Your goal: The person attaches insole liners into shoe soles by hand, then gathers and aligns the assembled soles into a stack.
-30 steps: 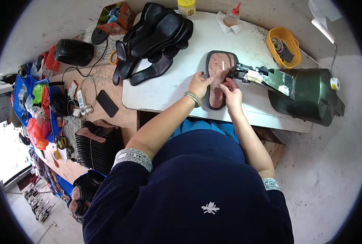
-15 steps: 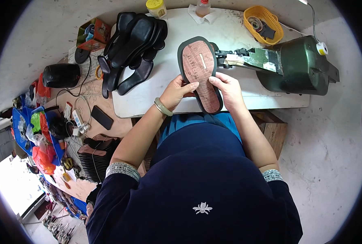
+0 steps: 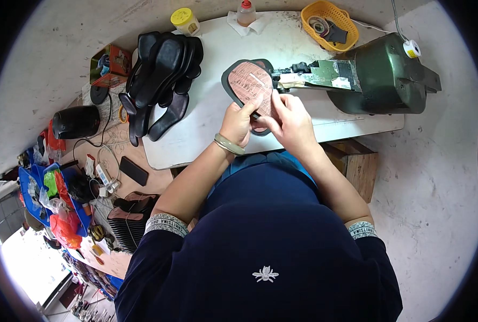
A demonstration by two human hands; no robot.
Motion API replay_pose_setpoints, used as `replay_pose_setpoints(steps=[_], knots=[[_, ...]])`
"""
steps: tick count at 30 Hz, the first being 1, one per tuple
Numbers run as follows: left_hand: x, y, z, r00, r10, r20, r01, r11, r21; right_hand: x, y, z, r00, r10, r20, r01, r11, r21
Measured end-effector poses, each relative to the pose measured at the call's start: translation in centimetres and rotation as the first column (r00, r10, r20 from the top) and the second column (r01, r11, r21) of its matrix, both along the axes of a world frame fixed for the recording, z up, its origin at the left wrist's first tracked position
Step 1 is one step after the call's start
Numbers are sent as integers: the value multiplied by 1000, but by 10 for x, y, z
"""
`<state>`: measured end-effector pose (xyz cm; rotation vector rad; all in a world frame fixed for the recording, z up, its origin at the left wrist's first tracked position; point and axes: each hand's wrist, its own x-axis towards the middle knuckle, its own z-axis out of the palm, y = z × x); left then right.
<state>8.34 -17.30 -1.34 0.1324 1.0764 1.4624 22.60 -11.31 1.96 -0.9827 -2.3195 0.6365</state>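
Thin Sole, Two Hands, One Cluttered Desk

Head view: A flat, sole-shaped piece with a black rim and a reddish-brown, wood-patterned face (image 3: 243,81) is held above a white-topped desk (image 3: 209,124), its broad end tipped away from the worker. The bare left hand (image 3: 236,124), a pale bangle (image 3: 229,144) at its wrist, clasps the piece low down, thumb laid across the patterned face and fingers tucked beneath. The right hand (image 3: 296,127) meets the right edge, forefinger along the rim and thumb bent toward the narrow end; whether it truly pinches there, one cannot tell.

Behind it lies a second black-rimmed sole piece (image 3: 261,132), partly covered, beside the slim arm of a dark green, metal-looking machine (image 3: 381,75). Glossy black shoe parts (image 3: 161,70) are heaped at left.

By its look, the piece should be light and springy, firm enough to stay flat from a one-handed hold, and hardly fragile. The printed face may be a little slick. The narrow middle looks the surest place to grip, thumb above and fingers below, with the other hand steadying the rim.
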Motion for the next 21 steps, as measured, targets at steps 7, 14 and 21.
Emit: replay_pose_setpoints(steps=[7,14,21], knots=[[11,40,10,961,224,-165,-207,972,114,11,28,33,914,105,392,11,959,-283],[28,96,-21,764,265,-589,-267,960,85,38,71,-5,989,-59,-137,7,933,-359],[11,112,3,796,-116,-594,-24,975,-223,54,35,-4,764,-578,-288,-366,-20,-930]])
